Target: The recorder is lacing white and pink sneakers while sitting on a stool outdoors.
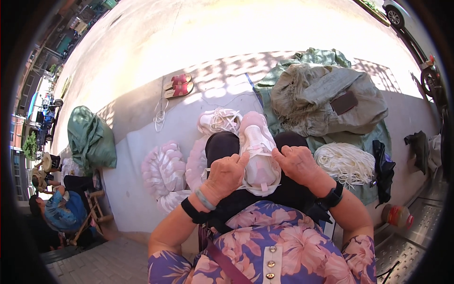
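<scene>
Sneaker (257, 154), pale pink, sole toward the camera, resting on the person's lap | left hand (226, 174) curled, pinching a white lace (249, 188) at the shoe's left edge | right hand (299, 163) gripping the shoe's right side | laced white sneaker (219, 121) on ground beyond the knees | loose white laces bundle (346, 163) at right | pink soles stacks (164, 173) at left

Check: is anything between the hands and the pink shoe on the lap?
Nothing visible. The left hand and right hand both touch the pink shoe directly, one on each side, fingers at its white laces.
</scene>
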{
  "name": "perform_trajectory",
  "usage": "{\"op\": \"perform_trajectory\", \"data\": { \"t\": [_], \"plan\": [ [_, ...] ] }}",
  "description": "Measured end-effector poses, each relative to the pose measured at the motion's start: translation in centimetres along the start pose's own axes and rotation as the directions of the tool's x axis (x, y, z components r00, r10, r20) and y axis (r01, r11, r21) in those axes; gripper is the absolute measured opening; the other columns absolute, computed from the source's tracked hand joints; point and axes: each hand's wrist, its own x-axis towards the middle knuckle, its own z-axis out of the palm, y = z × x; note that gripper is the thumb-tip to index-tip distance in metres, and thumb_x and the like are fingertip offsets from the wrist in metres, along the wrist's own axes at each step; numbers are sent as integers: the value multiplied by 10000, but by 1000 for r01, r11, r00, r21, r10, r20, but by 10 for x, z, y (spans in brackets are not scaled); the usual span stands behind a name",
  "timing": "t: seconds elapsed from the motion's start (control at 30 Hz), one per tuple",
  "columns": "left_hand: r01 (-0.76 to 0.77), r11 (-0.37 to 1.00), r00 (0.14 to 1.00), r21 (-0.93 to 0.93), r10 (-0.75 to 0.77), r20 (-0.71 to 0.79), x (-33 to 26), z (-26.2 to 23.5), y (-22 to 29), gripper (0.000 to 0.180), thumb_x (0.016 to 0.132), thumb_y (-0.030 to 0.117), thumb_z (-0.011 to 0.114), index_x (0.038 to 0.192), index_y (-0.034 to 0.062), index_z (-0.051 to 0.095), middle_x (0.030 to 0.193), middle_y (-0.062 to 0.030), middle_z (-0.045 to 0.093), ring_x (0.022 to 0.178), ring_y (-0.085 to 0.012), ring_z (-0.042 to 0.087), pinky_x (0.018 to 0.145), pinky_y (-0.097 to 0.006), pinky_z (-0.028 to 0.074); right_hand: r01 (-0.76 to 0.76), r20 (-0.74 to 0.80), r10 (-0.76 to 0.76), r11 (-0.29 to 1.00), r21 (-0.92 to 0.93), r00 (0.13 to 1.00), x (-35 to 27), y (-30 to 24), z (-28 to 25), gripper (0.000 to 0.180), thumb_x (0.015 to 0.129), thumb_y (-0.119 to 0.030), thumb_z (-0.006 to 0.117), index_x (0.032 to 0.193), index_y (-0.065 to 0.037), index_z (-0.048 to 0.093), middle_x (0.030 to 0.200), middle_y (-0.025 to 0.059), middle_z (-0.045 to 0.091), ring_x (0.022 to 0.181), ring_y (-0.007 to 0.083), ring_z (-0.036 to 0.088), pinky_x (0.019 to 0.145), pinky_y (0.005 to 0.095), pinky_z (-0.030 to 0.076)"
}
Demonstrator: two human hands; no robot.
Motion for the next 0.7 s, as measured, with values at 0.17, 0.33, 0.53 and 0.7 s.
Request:
{"op": "perform_trajectory", "data": {
  "t": [0.17,0.33,0.53,0.7],
  "plan": [
    [-33,997,998,71,36,-49,-16,7,-8,182,798,93,578,978,71,562,622,-60,488,545,-231,553,463,-338,431,47,-1,-47,999,-4,999,-18,4,8,216,739,-118,568,946,-58,562,716,50,524,612,210,587,499,327,450],
    [-6,993,999,117,10,-37,-27,6,-4,182,743,63,583,923,60,556,649,-58,480,546,-211,551,478,-330,447,11,-30,-8,993,118,1000,-38,-4,13,206,731,-108,565,929,-52,555,727,49,533,634,211,594,521,331,451],
    [-20,989,999,144,26,-39,-26,12,1,109,737,56,584,830,82,534,671,-70,447,567,-231,533,485,-352,435,38,-67,-26,982,186,997,-44,-3,21,125,761,-129,576,858,-61,536,681,45,529,603,217,594,517,334,448],
    [9,993,1000,115,-6,-27,-23,11,3,78,757,60,587,785,87,520,675,-82,439,568,-255,526,484,-366,423,24,-117,9,960,278,993,-49,5,20,76,777,-127,568,809,-68,532,662,54,520,587,231,591,492,347,455]
  ]
}}
